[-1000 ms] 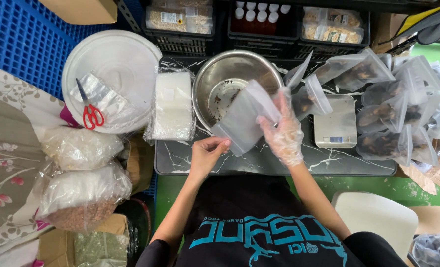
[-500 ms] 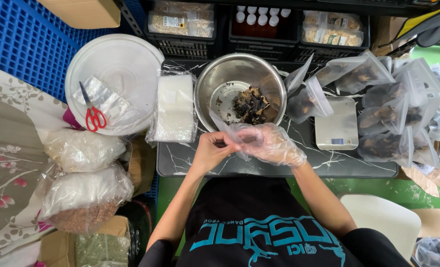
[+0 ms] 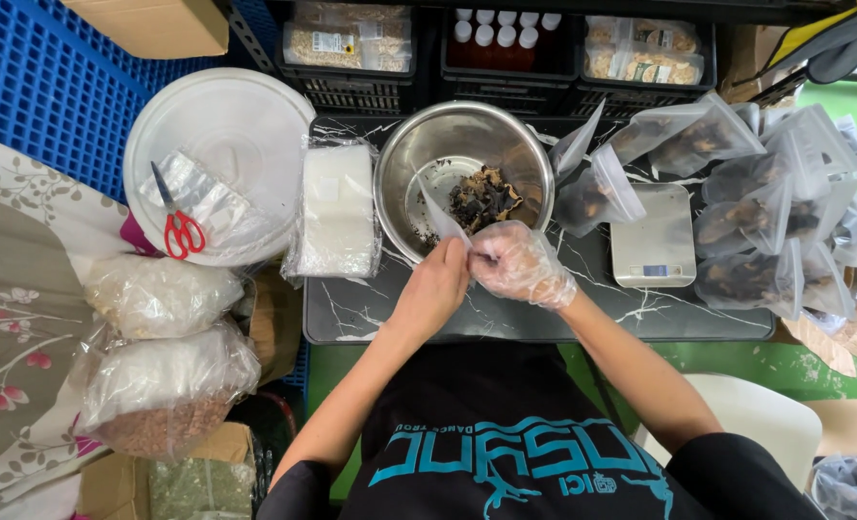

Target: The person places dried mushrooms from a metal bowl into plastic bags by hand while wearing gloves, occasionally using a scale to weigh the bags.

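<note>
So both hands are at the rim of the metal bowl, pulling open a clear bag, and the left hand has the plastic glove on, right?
Not quite. The head view shows the glove on the right hand; the left hand is bare. Both are at the near rim of the metal bowl, holding the clear bag.

The bowl [image 3: 462, 178] at twelve o'clock is bare metal, smooth and brightly polished, holding dark, wrinkled, matt dried pieces [image 3: 484, 197]. The right hand [image 3: 520, 262] wears a thin, glossy, crinkled clear plastic glove; the left hand [image 3: 438, 284] is bare and pinches a clear plastic pouch [image 3: 440, 217]. The tabletop [image 3: 544, 299] looks like dark, smooth, veined stone. At two o'clock, filled bags [image 3: 756, 221] are glossy clear film, and the scale [image 3: 652, 236] has a brushed metal top. At ten o'clock the round lid [image 3: 246, 125] is smooth white plastic, with red plastic-handled scissors [image 3: 180, 226].
</note>
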